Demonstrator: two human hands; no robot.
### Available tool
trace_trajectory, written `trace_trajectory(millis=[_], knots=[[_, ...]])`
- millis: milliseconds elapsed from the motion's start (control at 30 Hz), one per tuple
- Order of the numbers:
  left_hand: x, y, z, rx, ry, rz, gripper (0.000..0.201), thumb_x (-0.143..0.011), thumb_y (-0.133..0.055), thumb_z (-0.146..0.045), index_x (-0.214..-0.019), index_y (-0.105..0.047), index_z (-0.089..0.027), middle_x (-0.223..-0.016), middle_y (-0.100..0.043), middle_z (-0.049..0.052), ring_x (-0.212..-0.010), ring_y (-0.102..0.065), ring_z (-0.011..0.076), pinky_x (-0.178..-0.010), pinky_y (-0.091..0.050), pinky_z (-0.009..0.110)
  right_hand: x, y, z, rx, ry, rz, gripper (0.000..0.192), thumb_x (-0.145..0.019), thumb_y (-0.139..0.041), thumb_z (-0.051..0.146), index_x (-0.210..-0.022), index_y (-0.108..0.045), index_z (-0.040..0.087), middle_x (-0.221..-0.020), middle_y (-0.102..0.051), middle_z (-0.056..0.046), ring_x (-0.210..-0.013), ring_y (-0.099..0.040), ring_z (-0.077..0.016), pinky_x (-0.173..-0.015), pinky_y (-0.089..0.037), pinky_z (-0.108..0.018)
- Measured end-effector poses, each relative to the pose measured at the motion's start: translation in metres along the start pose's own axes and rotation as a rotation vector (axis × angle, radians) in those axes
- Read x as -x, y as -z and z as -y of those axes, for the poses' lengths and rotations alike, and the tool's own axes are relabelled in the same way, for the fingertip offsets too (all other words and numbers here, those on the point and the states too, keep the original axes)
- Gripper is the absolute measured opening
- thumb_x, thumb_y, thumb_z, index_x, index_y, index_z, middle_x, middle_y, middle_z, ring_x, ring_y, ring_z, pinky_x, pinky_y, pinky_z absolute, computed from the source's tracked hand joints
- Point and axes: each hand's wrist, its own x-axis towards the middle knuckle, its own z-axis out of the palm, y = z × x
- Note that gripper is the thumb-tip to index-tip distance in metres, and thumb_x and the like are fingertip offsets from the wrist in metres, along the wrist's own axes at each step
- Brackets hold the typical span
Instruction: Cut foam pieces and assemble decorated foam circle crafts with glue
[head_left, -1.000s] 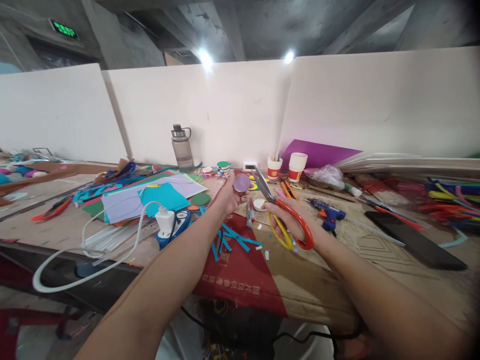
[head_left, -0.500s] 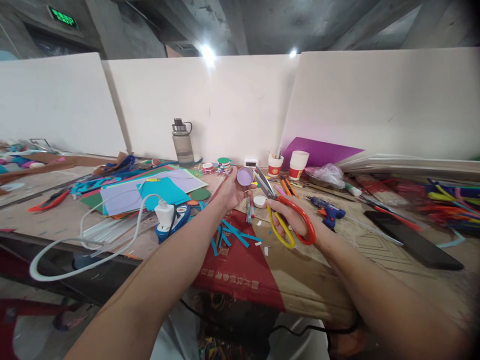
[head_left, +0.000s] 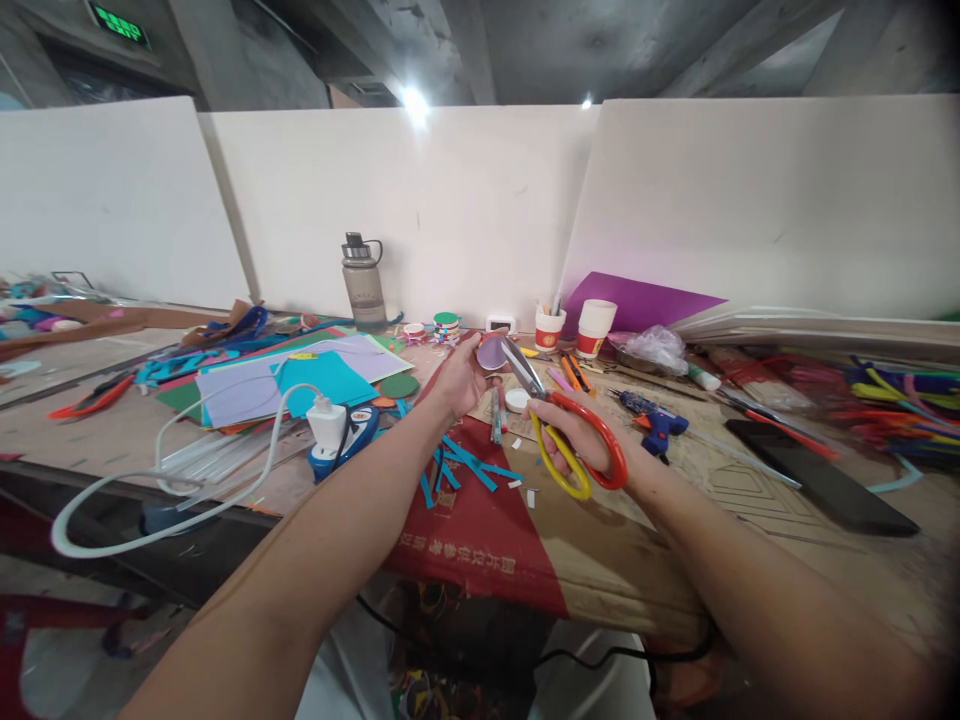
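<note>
A: Where is the disc (head_left: 491, 352)?
B: Above the tabletop's (head_left: 112, 440) far edge, pinched by left hand (head_left: 459, 381). Right hand (head_left: 576, 437) fingers grip the scissors (head_left: 559, 420), blades parted.
A: Advice?
B: Rotate disc, cut short.

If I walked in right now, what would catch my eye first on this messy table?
Mid-table, the right hand grips big scissors with one orange and one yellow handle loop, blades against a small round lilac paper disc pinched in the left hand. Left of them lie coloured paper sheets; behind those, at the white partition, stands a grey water bottle.
</note>
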Motion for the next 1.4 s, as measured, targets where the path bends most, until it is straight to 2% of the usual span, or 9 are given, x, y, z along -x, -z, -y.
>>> trace_trajectory(millis=[233,400,533,1100,1400], knots=[[0.0009,-0.0022,0.0022,0.029,0.008,-0.031,0.036,-0.094,-0.047,-0.039,-0.112,-0.067,-0.015,-0.091,-0.074,0.009,-0.068,-0.066,0.0162,-0.049,-0.039,0.022,0.0025,-0.0021,0.0042,-0.044,-0.035,-0.004,0.041,-0.082,-0.059,0.057,-0.067,-0.045,0.023,-0.048,-0.05,0.005,-0.035,-0.049,-0.0115,-0.034,-0.036,-0.023],[0.0005,-0.0018,0.0038,-0.017,-0.02,0.006,0.042,-0.095,-0.046,-0.047,-0.113,-0.068,-0.015,-0.088,-0.073,0.008,-0.064,-0.064,0.0143,-0.05,-0.039,0.021,0.0013,-0.0016,0.0019,-0.05,-0.044,-0.009,0.043,-0.082,-0.058,0.059,-0.064,-0.046,0.022,-0.047,-0.051,0.004,-0.035,-0.048,-0.0114,-0.034,-0.037,-0.023],[0.001,-0.002,0.0036,-0.005,-0.003,0.005,0.044,-0.095,-0.046,-0.049,-0.112,-0.067,-0.015,-0.088,-0.073,0.009,-0.069,-0.066,0.0158,-0.051,-0.039,0.021,0.0007,-0.001,0.0008,-0.044,-0.036,0.004,0.044,-0.081,-0.059,0.061,-0.064,-0.046,0.022,-0.046,-0.051,0.004,-0.035,-0.048,-0.0114,-0.034,-0.036,-0.022],[0.0013,0.0004,0.005,-0.034,-0.01,0.043,0.044,-0.096,-0.045,-0.048,-0.119,-0.067,-0.018,-0.098,-0.073,0.01,-0.081,-0.068,0.0172,-0.06,-0.045,0.022,-0.0004,-0.0004,-0.0013,-0.065,-0.07,0.002,0.046,-0.082,-0.059,0.059,-0.061,-0.047,0.021,-0.044,-0.049,0.004,-0.033,-0.046,-0.0095,-0.031,-0.036,-0.02],[-0.0002,0.0031,0.0052,-0.03,-0.027,0.089,0.056,-0.095,-0.035,-0.057,-0.117,-0.067,-0.016,-0.1,-0.073,0.012,-0.08,-0.068,0.0195,-0.061,-0.047,0.026,0.0012,-0.0023,0.0014,-0.096,-0.087,-0.01,0.047,-0.079,-0.062,0.059,-0.057,-0.046,0.02,-0.046,-0.049,0.004,-0.034,-0.046,-0.0095,-0.032,-0.037,-0.021]])
